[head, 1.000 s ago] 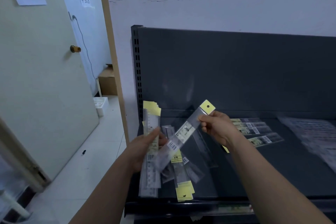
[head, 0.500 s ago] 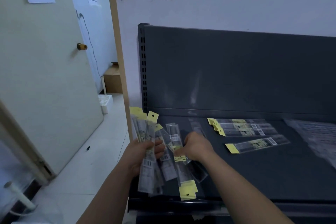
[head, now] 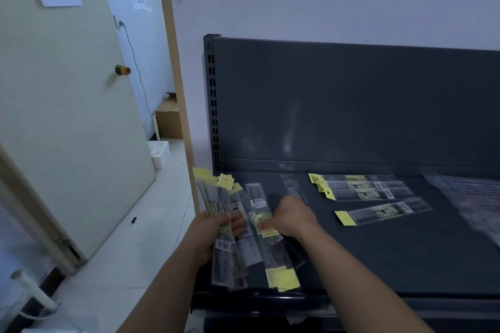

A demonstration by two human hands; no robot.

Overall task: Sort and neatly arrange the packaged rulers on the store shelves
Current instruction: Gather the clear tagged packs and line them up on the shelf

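Note:
My left hand [head: 216, 230] grips a fanned bunch of packaged rulers [head: 220, 205], clear sleeves with yellow header tabs, held upright at the left end of the dark grey shelf [head: 378, 257]. My right hand [head: 293, 216] is closed on a ruler pack [head: 273, 246] lying in a loose pile with yellow tabs toward the front edge. Further right, three packs [head: 362, 186] lie side by side in a tidy row, tabs to the left. One more pack [head: 384, 211] lies slightly angled just in front of them.
A heap of clear plastic packaging [head: 470, 197] lies at the shelf's right end. The shelf's back panel [head: 351, 105] rises behind. To the left are an open door [head: 67, 116], a tiled floor, a cardboard box [head: 169, 121] and a white bin [head: 158, 150].
My right hand put the single ruler it held aloft into the left hand's bunch, then dropped to the loose pile and closed on a pack there. The view shifted left.

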